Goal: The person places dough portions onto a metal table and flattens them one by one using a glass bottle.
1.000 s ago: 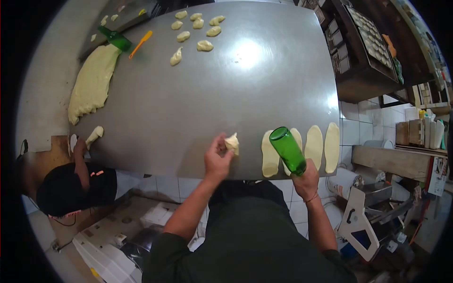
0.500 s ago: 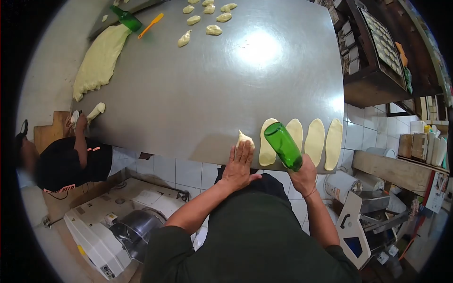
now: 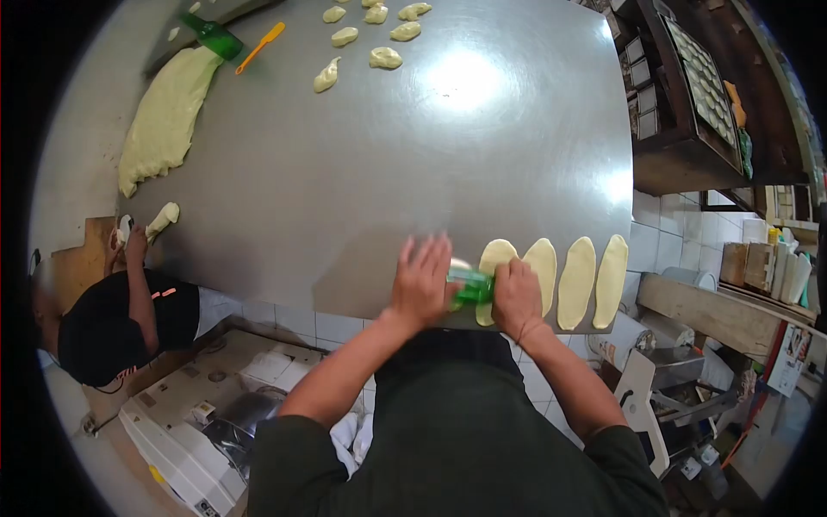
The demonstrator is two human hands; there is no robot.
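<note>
A green glass bottle (image 3: 473, 286) lies sideways at the table's near edge, over a piece of dough (image 3: 460, 263) that shows only a pale sliver behind it. My right hand (image 3: 517, 297) is closed around the bottle's right end. At the other end is my left hand (image 3: 422, 277), blurred, its fingers stretched out and spread; whether its palm presses on the glass is hard to see. Just right of the bottle lies a flattened dough oval (image 3: 498, 254), partly covered by my right hand. More long dough ovals (image 3: 577, 284) lie in a row to its right.
Several dough lumps (image 3: 386, 58) sit at the far side of the steel table (image 3: 345, 164). At left are a dough sheet (image 3: 164, 121), another green bottle (image 3: 215, 39), an orange spatula (image 3: 260, 47) and a co-worker (image 3: 129, 319) handling dough. A tray rack (image 3: 698, 86) stands right.
The bottle, tilted up in my right hand before, is now down across the dough piece. My left hand has gone from patting that dough to the bottle's left end.
</note>
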